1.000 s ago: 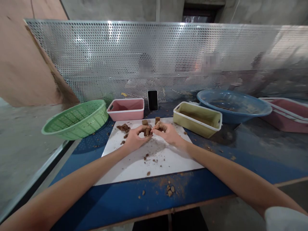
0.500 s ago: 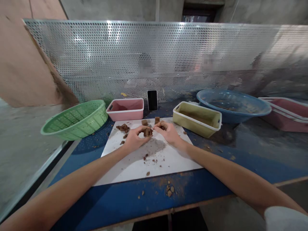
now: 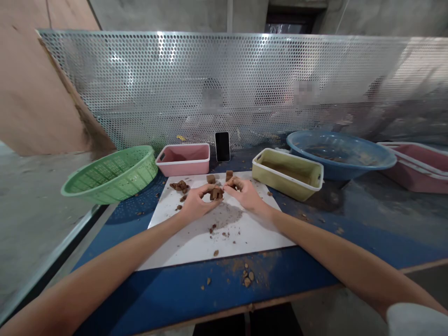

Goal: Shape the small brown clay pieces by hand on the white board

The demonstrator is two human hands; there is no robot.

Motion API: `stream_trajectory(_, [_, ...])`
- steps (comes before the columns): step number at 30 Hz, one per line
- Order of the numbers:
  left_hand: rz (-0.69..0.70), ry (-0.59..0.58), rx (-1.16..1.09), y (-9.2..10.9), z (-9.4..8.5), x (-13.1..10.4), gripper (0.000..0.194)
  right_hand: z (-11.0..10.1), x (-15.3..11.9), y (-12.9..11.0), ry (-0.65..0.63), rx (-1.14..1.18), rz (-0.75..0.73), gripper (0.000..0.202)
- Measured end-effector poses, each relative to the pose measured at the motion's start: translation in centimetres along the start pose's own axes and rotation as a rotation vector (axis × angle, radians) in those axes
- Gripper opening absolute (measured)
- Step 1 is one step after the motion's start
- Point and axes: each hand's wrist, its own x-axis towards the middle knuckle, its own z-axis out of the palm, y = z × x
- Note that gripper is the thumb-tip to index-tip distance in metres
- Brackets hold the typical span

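Note:
My left hand [image 3: 198, 202] is closed round a small brown clay piece [image 3: 216, 194], which has a notched, blocky shape, above the white board [image 3: 189, 240]. Just to its right, my right hand [image 3: 245, 192] is pinched, its fingertips close to the piece; anything between them is too small to make out. Behind my hands stand two small brown blocks, one on the left [image 3: 211, 179] and one on the right [image 3: 229, 175]. A lump of brown clay [image 3: 179, 186] lies at the board's left side, and crumbs are scattered over the board.
Behind the board are a pink bin [image 3: 184, 167], an upright phone [image 3: 222, 147] and a yellow-green bin [image 3: 283, 179]. A green basket [image 3: 108, 189] stands left, a blue basin [image 3: 343, 170] right, with pink bins [image 3: 413, 175] beyond. A perforated metal screen [image 3: 245, 70] rises behind.
The view has shifted very slightly. The clay piece in my left hand appears a little turned; my right hand stays beside it with its fingers still pinched.

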Motion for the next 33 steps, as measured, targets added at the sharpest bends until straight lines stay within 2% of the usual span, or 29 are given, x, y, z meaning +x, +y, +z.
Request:
stream_trajectory(2, [-0.01, 0.015, 0.009, 0.0, 0.0, 0.0, 0.027, 0.0, 0.0, 0.1, 0.024, 0.006, 0.002, 0.022])
stream_trajectory(6, [-0.005, -0.006, 0.016, 0.1, 0.0, 0.0, 0.024, 0.1, -0.1, -0.1, -0.099, 0.014, -0.066, 0.022])
stream_trajectory(10, [0.005, -0.009, 0.007, 0.3, -0.1, 0.1, 0.024, 0.2, -0.2, -0.5, 0.024, -0.042, -0.113, 0.021])
stream_trajectory(14, [0.015, -0.033, 0.01, 0.4, -0.2, 0.1, 0.02, 0.3, -0.3, -0.4, -0.074, -0.049, -0.112, 0.021])
stream_trajectory(18, [-0.002, -0.006, 0.0, 0.5, -0.1, 0.1, 0.023, 0.4, -0.3, -0.1, 0.066, -0.069, -0.085, 0.023])
stream_trajectory(20, [-0.017, 0.009, -0.023, 0.4, 0.0, 0.1, 0.025, 0.3, -0.4, -0.2, 0.077, -0.067, -0.103, 0.024])
stream_trajectory(24, [-0.05, 0.032, -0.115, 0.4, 0.0, 0.3, 0.024, -0.7, -0.8, -0.7, 0.009, -0.26, -0.316, 0.033])
stream_trajectory(27, [-0.08, 0.065, -0.176, 0.4, 0.0, 0.5, 0.024, -1.5, -0.9, -0.8, -0.169, -0.555, -0.47, 0.046])
stream_trajectory(29, [-0.091, 0.076, -0.199, 0.4, 0.0, 0.6, 0.027, -1.8, -0.9, -0.6, -0.272, -0.691, -0.523, 0.049])
stream_trajectory(31, [-0.098, 0.082, -0.205, 0.4, 0.0, 0.6, 0.029, -1.8, -0.9, -0.3, -0.282, -0.715, -0.558, 0.049])
stream_trajectory(33, [-0.099, 0.092, -0.202, 0.5, 0.0, 0.6, 0.031, -1.8, -1.0, 0.0, -0.234, -0.675, -0.571, 0.049])
